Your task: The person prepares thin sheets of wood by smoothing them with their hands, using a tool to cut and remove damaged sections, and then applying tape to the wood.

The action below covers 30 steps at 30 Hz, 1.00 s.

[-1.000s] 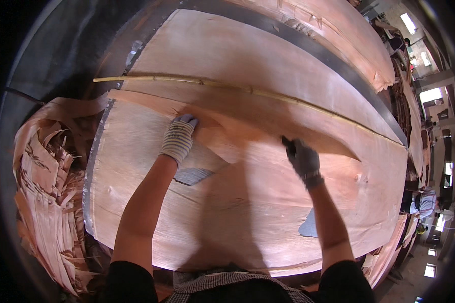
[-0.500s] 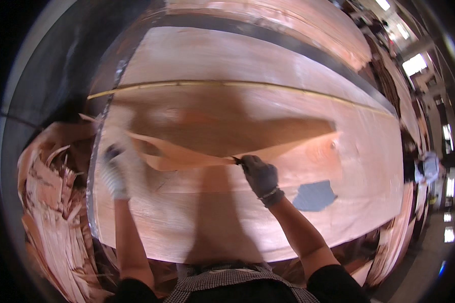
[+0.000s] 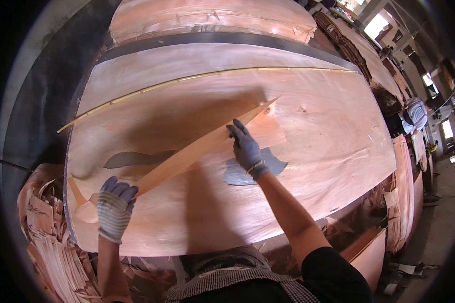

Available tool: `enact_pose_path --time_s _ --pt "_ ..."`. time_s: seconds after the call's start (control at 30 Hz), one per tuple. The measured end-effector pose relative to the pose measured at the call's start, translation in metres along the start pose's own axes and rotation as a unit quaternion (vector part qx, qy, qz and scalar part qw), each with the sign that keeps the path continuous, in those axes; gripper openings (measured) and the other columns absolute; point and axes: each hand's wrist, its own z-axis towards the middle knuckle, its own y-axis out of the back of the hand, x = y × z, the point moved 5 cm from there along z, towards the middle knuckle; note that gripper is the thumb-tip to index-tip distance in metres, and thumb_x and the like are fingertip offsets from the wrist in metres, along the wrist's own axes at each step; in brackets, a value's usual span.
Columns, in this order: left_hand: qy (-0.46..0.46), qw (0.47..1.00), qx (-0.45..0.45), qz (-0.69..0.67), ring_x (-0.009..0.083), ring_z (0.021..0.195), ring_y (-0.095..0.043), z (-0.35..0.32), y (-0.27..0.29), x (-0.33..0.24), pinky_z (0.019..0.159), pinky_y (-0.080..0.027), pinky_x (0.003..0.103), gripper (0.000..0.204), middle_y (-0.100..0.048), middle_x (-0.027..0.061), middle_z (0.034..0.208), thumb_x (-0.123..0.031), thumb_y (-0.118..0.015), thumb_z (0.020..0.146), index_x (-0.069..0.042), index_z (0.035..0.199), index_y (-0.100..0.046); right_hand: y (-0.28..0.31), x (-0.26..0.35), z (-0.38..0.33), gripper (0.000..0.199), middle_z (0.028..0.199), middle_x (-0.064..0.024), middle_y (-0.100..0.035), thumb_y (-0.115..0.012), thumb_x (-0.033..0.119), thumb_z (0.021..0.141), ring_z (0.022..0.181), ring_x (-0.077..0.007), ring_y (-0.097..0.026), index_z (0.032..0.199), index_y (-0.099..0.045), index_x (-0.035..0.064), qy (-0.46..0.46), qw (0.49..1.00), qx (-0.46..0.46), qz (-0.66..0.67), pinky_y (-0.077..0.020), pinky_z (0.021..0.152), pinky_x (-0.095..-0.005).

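A long, narrow strip of wood veneer [image 3: 187, 147] slants up to the right, lifted off a broad pale veneer sheet [image 3: 328, 136]. My left hand [image 3: 115, 209], in a striped glove with purple fingertips, is closed on the strip's lower left end. My right hand [image 3: 247, 150], in a dark grey glove, pinches the strip nearer its upper right end; its thumb side is hidden. Below that hand lies an irregular grey patch [image 3: 263, 170] in the sheet. A darker, elongated grey patch [image 3: 136, 159] shows left of the strip. Beside my left hand lies a small veneer scrap [image 3: 77, 192].
A thin yellow stick [image 3: 187, 77] lies across the sheet's far part. Beyond a dark strip stands another veneer stack [image 3: 212, 22]. Torn veneer scraps [image 3: 50, 222] are heaped at the left. A person [image 3: 416, 113] is at the far right by more stacks.
My left hand has come down and taken hold of the veneer strip's left end. The strip is raised and turned to a slant. My right hand has moved up; the view has shifted.
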Motion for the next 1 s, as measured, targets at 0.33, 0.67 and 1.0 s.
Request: enact_pose_path --time_s 0.33,0.67,1.0 --pt "0.014 1.000 0.024 0.006 0.0327 0.098 -0.054 0.021 0.028 -0.097 0.091 -0.042 0.045 0.020 -0.060 0.0077 0.088 -0.016 -0.069 0.066 -0.012 0.085 -0.062 0.196 -0.032 -0.105 0.012 0.090 -0.0169 -0.061 -0.058 0.013 0.085 0.079 -0.0363 -0.060 0.096 -0.059 0.0059 0.014 0.993 0.016 -0.113 -0.0485 0.064 -0.0420" --pt "-0.008 0.988 0.110 -0.111 0.0348 0.098 -0.053 0.183 -0.057 -0.194 0.085 -0.043 0.044 0.025 -0.061 0.0133 0.094 -0.023 -0.066 0.077 -0.008 0.096 -0.061 0.422 -0.061 -0.128 0.015 0.073 -0.0140 -0.061 -0.055 0.013 0.087 0.055 -0.0213 -0.059 0.094 -0.060 0.0006 -0.097 0.962 -0.017 -0.255 -0.0457 0.052 -0.0331" --pt "0.081 0.948 0.290 -0.106 0.0317 0.089 -0.061 0.291 -0.267 -0.243 0.080 -0.048 0.039 0.025 -0.065 0.0139 0.095 -0.021 -0.063 0.079 -0.008 0.100 -0.063 0.423 -0.383 -0.099 0.020 0.066 -0.0159 -0.062 -0.054 0.025 0.087 0.053 -0.0242 -0.062 0.096 -0.061 0.0079 -0.201 0.955 0.115 -0.184 -0.0467 0.052 -0.0369"
